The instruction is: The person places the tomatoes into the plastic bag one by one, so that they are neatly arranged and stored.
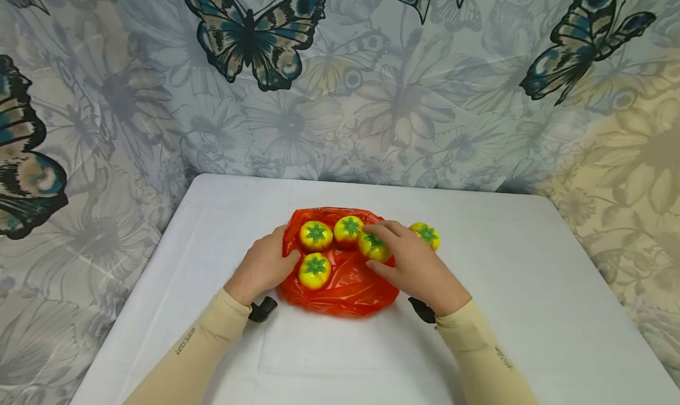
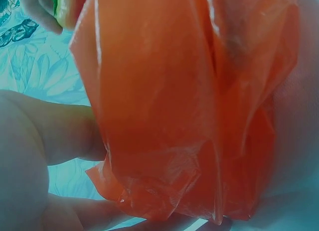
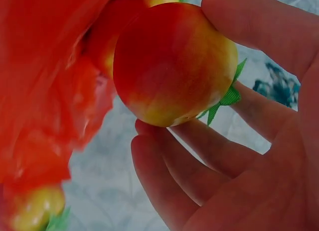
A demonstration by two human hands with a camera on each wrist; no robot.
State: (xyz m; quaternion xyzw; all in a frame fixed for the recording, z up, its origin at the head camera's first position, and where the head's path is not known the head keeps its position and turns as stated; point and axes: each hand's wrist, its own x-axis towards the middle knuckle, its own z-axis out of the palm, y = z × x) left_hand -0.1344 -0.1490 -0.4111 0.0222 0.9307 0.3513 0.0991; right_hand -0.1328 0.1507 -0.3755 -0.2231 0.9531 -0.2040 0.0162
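Observation:
A red plastic bag point(image 1: 356, 281) lies spread in the middle of the table. Three yellow-and-red toy tomatoes with green star-shaped leaf tops sit on it: one at back left point(image 1: 316, 235), one at back middle point(image 1: 349, 232) and one at front left point(image 1: 314, 270). My left hand point(image 1: 265, 264) grips the bag's left side, thumb on the near face and fingers behind; the plastic fills most of the left wrist view. My right hand point(image 1: 417, 263) holds another toy tomato point(image 3: 174, 64) between thumb and fingers over the bag's right side.
One more toy tomato point(image 1: 425, 235) rests on the white table point(image 1: 520, 287), just right of the bag and behind my right hand. A butterfly-patterned cloth point(image 1: 340, 98) hangs behind and beside the table. Dark straps show at both wrists.

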